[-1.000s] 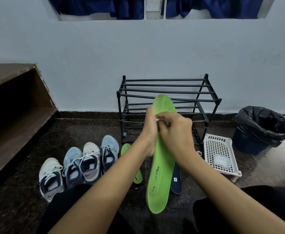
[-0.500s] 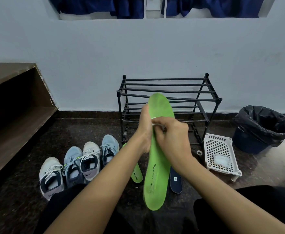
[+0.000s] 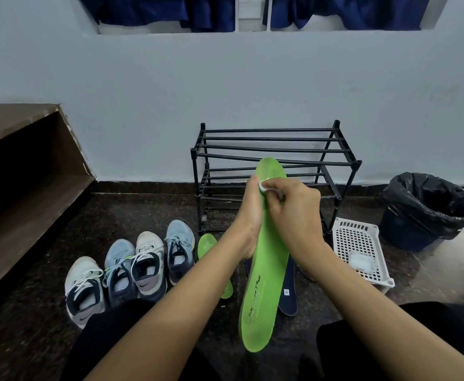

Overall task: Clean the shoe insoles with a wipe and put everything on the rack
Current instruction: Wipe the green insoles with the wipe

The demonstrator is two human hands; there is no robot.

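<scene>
Head view, centre of frame: I see the left hand (image 3: 251,215) holding an upright green insole (image 3: 263,284). The right hand (image 3: 298,215), fingers curled, pinches a white wipe (image 3: 263,186) against its upper part, in front of the black rack (image 3: 269,148).

Green insole (image 3: 263,270): raised lettering nr heel end, too blurred to read. Navy insole (image 3: 290,301): small white square tag, code-like, illegible. Swoosh logo on beige shoe (image 3: 148,268) and on leftmost white shoe (image 3: 83,292), nr heel. No other txt legible.
</scene>
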